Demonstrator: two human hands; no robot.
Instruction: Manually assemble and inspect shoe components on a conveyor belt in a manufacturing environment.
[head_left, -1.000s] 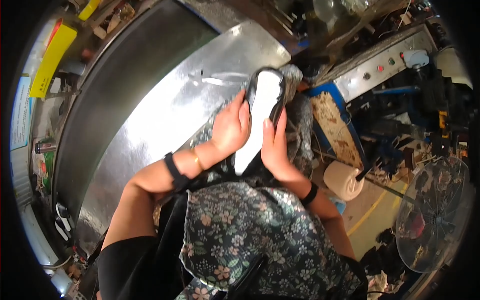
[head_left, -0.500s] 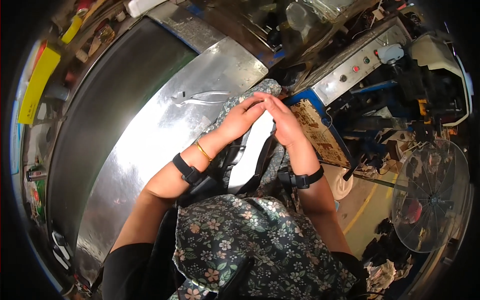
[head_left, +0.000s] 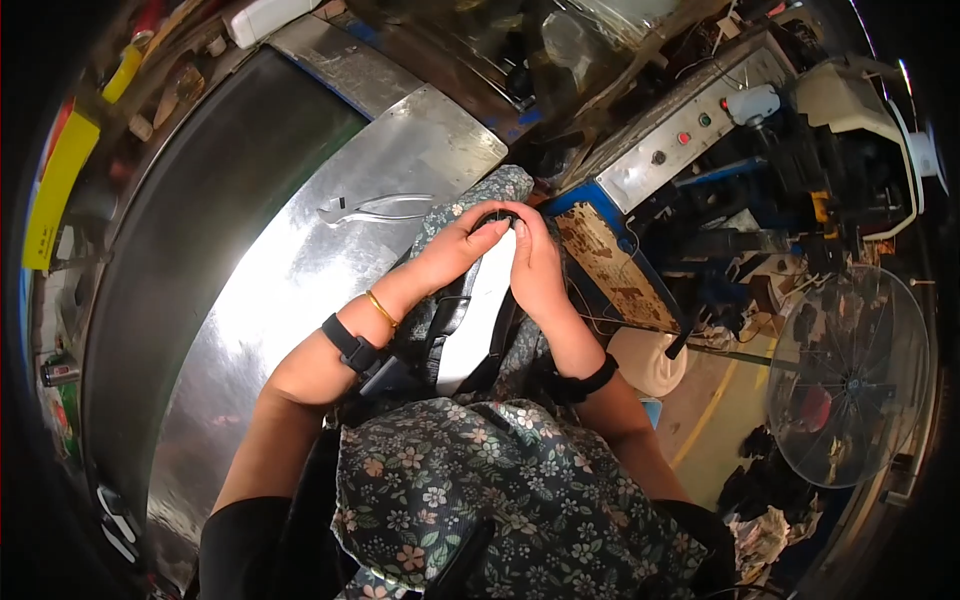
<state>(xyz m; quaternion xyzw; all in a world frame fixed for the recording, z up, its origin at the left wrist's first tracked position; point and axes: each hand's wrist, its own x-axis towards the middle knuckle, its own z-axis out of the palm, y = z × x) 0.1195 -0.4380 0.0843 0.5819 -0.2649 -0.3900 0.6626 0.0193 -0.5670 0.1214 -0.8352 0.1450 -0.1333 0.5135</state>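
Note:
A black shoe (head_left: 478, 318) lies over my lap with its long white underside facing up. From the left, my left hand (head_left: 448, 252) wraps the far end of it, thumb along the edge. Opposite, my right hand (head_left: 537, 272) curls round the same end, with its thumb resting on the white surface. Between the two hands a strip of black upper shows at the tip. The fingers beneath are hidden. Metal pliers (head_left: 378, 208) lie on the shiny metal table (head_left: 265, 290), left of and beyond my left hand.
A dark conveyor belt (head_left: 165, 290) curves along the left of the metal table. At the right stand a machine panel with buttons (head_left: 690, 135), a round fan (head_left: 850, 380) and a whitish bucket (head_left: 648, 362). A flowered apron (head_left: 500, 490) covers my lap.
My hands have parted slightly at the far end, so the black tip of the shoe shows between them. My right thumb now rests on the white underside. The whole view has shifted a little.

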